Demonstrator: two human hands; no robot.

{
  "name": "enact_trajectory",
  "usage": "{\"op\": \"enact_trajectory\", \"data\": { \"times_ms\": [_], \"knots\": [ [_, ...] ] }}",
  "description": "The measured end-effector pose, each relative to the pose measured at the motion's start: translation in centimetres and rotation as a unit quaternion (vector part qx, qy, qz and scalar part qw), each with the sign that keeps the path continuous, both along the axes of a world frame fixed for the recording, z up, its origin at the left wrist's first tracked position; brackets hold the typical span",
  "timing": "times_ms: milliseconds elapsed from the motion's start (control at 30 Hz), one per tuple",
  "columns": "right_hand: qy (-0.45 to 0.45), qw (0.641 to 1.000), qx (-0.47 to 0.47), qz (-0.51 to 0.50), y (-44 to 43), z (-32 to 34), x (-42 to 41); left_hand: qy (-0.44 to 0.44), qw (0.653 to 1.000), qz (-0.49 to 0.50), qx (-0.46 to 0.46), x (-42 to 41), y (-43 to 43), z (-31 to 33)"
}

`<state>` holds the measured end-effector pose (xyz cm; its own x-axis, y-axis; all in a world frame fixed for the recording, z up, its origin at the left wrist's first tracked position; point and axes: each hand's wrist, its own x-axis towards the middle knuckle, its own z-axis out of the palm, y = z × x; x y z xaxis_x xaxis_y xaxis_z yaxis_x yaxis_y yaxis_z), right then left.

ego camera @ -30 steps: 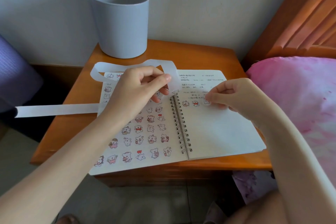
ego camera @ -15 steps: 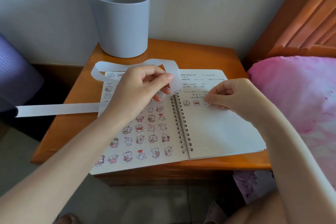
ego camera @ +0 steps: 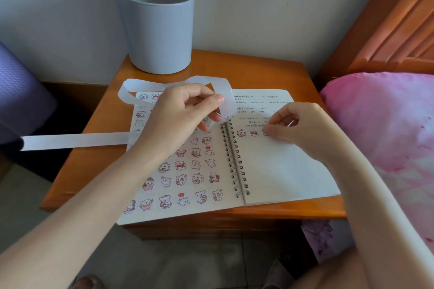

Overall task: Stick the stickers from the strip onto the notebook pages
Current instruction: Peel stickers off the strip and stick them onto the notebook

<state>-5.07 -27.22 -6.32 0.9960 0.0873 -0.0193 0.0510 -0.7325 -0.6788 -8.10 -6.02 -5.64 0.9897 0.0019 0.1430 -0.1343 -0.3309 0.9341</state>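
Almost nothing has moved in the last second. On the nightstand (ego camera: 98,166) the open notebook (ego camera: 281,171) fills frame centre, with the white strip (ego camera: 75,141) looping across its upper left. The left hand (ego camera: 180,112) pinches the strip's end above the spiral. The right hand (ego camera: 303,126), fingers curled, pinches a sticker (ego camera: 265,134) down on the right page.

Glossy orange wood tabletop (ego camera: 211,63); matt grey plastic bin (ego camera: 157,28), upper left; smooth white paper strip (ego camera: 75,139); notebook (ego camera: 281,166) of matt paper, metal spiral (ego camera: 234,159).
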Motion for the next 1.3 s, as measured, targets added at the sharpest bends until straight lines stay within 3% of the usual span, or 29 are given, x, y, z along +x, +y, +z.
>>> {"op": "enact_trajectory", "data": {
  "times_ms": [233, 367, 567, 833, 1000, 1300],
  "knots": [
    [-0.007, 0.999, -0.031, 0.01, -0.5, -0.3, 0.2, 0.0, 1.0, 0.001, -0.002, 0.1, 0.1, -0.2],
    [0.027, 1.0, 0.006, 0.01, -0.4, 0.0, 0.1, -0.001, 1.0, 0.0, -0.008, 0.1, 0.1, -0.2],
    [-0.019, 0.999, -0.033, 0.013, -0.4, -0.5, 0.3, -0.004, 1.0, -0.009, -0.021, 0.3, 0.2, -0.4],
    [-0.123, 0.981, 0.131, 0.075, 2.2, 1.5, -0.8, -0.009, 0.999, -0.015, -0.046, 0.4, 0.1, -0.4],
    [-0.156, 0.973, 0.13, 0.113, 3.4, 1.3, -1.3, -0.015, 0.999, -0.019, -0.047, 0.3, 0.0, -0.5],
    [-0.164, 0.966, 0.178, 0.085, 3.9, 1.1, -1.3, -0.007, 0.998, -0.046, -0.038, 0.0, -0.3, -0.3]
  ]
}}
